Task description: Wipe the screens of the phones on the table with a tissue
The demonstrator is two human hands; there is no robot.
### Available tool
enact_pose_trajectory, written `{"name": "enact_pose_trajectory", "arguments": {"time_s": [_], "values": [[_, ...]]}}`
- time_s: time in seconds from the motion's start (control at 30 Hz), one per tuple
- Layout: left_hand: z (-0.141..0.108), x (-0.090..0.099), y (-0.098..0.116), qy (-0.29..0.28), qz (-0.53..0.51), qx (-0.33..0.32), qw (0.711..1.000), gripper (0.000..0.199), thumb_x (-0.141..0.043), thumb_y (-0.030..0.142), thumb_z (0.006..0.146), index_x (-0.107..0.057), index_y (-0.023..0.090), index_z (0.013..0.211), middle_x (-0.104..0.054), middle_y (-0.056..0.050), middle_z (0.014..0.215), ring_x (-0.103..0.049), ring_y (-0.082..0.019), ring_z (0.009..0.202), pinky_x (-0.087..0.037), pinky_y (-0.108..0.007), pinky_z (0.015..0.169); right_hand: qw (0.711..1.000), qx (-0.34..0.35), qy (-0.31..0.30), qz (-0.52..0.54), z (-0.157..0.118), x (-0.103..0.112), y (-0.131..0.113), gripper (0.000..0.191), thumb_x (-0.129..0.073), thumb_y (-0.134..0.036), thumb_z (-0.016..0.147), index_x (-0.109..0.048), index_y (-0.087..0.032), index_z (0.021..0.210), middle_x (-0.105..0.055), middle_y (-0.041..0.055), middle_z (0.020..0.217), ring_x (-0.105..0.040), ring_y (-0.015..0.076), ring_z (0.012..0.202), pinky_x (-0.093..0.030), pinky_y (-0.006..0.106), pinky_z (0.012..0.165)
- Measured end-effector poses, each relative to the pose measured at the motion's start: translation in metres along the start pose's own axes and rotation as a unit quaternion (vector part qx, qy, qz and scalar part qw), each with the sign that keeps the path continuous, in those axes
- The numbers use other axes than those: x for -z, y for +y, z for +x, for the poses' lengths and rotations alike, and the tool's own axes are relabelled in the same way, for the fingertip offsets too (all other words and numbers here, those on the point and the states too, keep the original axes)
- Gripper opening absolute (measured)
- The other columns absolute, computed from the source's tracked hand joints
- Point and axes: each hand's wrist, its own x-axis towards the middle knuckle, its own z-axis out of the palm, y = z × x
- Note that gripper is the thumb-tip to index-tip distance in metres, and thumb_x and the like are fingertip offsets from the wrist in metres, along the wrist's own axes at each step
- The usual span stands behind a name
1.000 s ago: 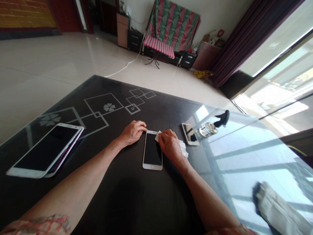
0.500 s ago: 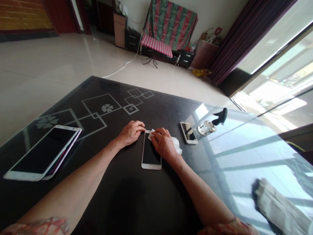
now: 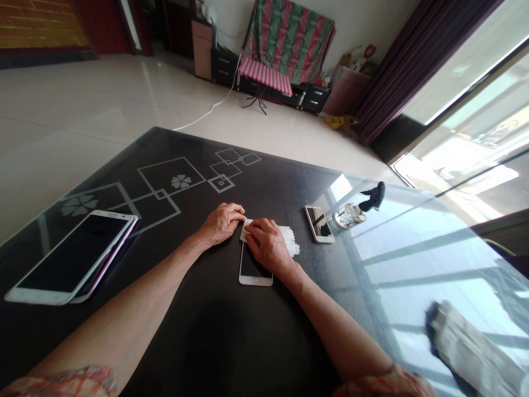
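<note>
"Where's the phone (image 3: pixel 253 267)?"

"Flat on the tabletop (image 3: pixel 285 184), well inside the far edge. My right hand (image 3: pixel 268 241) grips soft, ragged-edged tissue (image 3: pixel 291 240) over it; my left hand's (image 3: pixel 223 224) fingers curl by its top corner, grip unclear."

"Handling?"

"Likely light, stiff, slick, fragile: I'd hold its slim sides."

The right hand (image 3: pixel 265 240) and a white tissue (image 3: pixel 292 241) hide from me most of the upper part of the middle phone (image 3: pixel 254 267), and I can't tell whether the fingers (image 3: pixel 236 209) of the left hand (image 3: pixel 221 225) touch it. Left of the middle phone, a large phone (image 3: pixel 74 256) mostly covers a slab (image 3: pixel 106 261); far to the middle phone's right, a blurred grey thing (image 3: pixel 475 336) runs out of view.
</note>
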Motion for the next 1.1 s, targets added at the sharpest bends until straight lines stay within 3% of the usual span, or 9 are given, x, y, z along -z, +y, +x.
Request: {"name": "enact_pose_trajectory", "arguments": {"time_s": [0.27, 0.37, 0.6, 0.93, 1.1], "values": [[0.000, 0.002, 0.001, -0.005, 0.001, 0.000, 1.000, 0.032, -0.047, 0.009, 0.079, -0.074, 0.025, 0.087, -0.066, 0.000, 0.106, -0.057, -0.017, 0.089, -0.047, -0.033, 0.084, 0.997, -0.059, 0.047, -0.021, -0.006, 0.008, 0.027, 0.014, -0.054, -0.018, 0.084, -0.068, -0.020, 0.088, -0.062, 0.0069, 0.094, -0.054, 0.0200, 0.087, -0.044, 0.036, 0.085], [0.000, 0.001, 0.000, -0.003, 0.002, 0.001, 1.000, 0.032, -0.047, 0.009, 0.080, -0.074, 0.025, 0.086, -0.066, 0.000, 0.106, -0.056, -0.017, 0.089, -0.048, -0.032, 0.084, 0.997, -0.062, 0.046, -0.026, -0.009, 0.009, 0.021, 0.015, -0.054, -0.016, 0.083, -0.068, -0.019, 0.089, -0.062, 0.0074, 0.095, -0.054, 0.0203, 0.088, -0.044, 0.036, 0.085], [0.000, 0.000, -0.001, 0.002, 0.010, -0.007, 1.000, 0.032, -0.047, 0.010, 0.081, -0.074, 0.025, 0.087, -0.066, 0.000, 0.105, -0.056, -0.016, 0.088, -0.048, -0.031, 0.082, 0.999, 0.032, 0.001, 0.027, -0.010, 0.000, -0.011, 0.017, -0.052, -0.018, 0.086, -0.068, -0.019, 0.094, -0.062, 0.0070, 0.098, -0.054, 0.0191, 0.090, -0.043, 0.035, 0.086], [0.000, 0.003, 0.001, -0.005, 0.002, -0.008, 1.000, 0.030, -0.048, 0.009, 0.080, -0.074, 0.024, 0.088, -0.066, -0.001, 0.105, -0.056, -0.017, 0.089, -0.047, -0.032, 0.083, 0.998, -0.059, 0.033, -0.014, -0.017, 0.017, 0.018, 0.014, -0.054, -0.007, 0.073, -0.063, -0.017, 0.078, -0.058, 0.0060, 0.083, -0.053, 0.0181, 0.079, -0.045, 0.032, 0.078], [0.000, 0.002, 0.001, -0.002, 0.001, 0.000, 1.000, 0.031, -0.048, 0.009, 0.080, -0.074, 0.025, 0.087, -0.066, 0.000, 0.104, -0.056, -0.017, 0.088, -0.048, -0.031, 0.083, 1.000, -0.012, 0.025, 0.003, -0.020, 0.014, 0.003, 0.015, -0.053, -0.010, 0.079, -0.065, -0.017, 0.084, -0.059, 0.0066, 0.087, -0.053, 0.0181, 0.081, -0.045, 0.033, 0.079]]}}
